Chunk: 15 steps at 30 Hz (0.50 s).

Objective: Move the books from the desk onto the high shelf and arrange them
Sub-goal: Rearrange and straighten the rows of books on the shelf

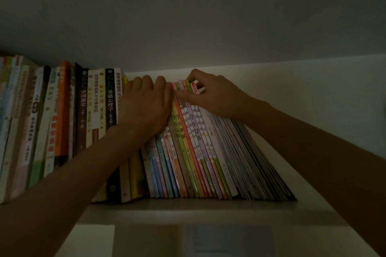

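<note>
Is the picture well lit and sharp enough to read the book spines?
Head view: dim overall; large characters on the dark spines near the left hand are readable, the far-left books are blurred, and the thin spines below the right hand are unreadable.

Two hands (144,104), dozens of books (188,152)

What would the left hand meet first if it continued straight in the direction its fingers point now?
The left hand already lies on the tops of the thin pastel books. Its fingers point into the high shelf, so past the books it would probably meet the white back wall. Depth is unclear.
</note>
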Available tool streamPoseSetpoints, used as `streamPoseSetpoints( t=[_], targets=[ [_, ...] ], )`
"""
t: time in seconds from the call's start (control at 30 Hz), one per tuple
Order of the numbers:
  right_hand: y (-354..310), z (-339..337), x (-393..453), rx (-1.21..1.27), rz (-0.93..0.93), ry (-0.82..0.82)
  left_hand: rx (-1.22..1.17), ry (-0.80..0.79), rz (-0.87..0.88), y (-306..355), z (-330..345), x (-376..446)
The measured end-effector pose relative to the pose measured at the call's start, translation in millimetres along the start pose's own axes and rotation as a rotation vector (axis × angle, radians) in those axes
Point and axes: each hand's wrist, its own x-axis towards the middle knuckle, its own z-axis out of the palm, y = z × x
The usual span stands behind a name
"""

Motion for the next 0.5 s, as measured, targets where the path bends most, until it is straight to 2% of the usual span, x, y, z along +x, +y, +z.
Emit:
streamPoseSetpoints(
  t=[0.1, 0.17, 0.23, 0.27, 0.3, 0.4, 0.43, 0.5],
  targets=[
    [-6.6, -3.6, -6.8, -0.206, 0.017, 0.064, -0.018, -0.139, -0.136, 8.9, -9.4, -2.2],
    [-13.6, -6.9, -22.9, -0.302, -0.020, 0.243, -0.167, -0.174, -0.255, 19.8, -21.3, -10.9],
    [-16.7, -9.9, -50.4, -0.149, 0.008, 0.379, -0.279, -0.231, -0.238, 36.5, -38.1, -36.3],
    [-12.9, -10.1, -66.1, -0.026, 0.060, 0.381, -0.310, -0.242, -0.185, 44.5, -46.5, -52.6],
    [-7.7, -11.0, -81.9, 0.096, 0.145, 0.326, -0.313, -0.256, -0.133, 49.9, -52.4, -67.6],
    [4.8, -15.1, -120.1, 0.322, 0.468, -0.058, -0.247, -0.258, -0.073, 43.4, -45.5, -92.5],
    [7.0, -14.9, -124.7, 0.316, 0.486, -0.166, -0.232, -0.266, -0.081, 36.4, -41.5, -93.1],
    [8.8, -9.4, -123.0, 0.290, 0.441, -0.195, -0.165, -0.293, -0.028, 25.4, -36.7, -91.0]
  ],
)
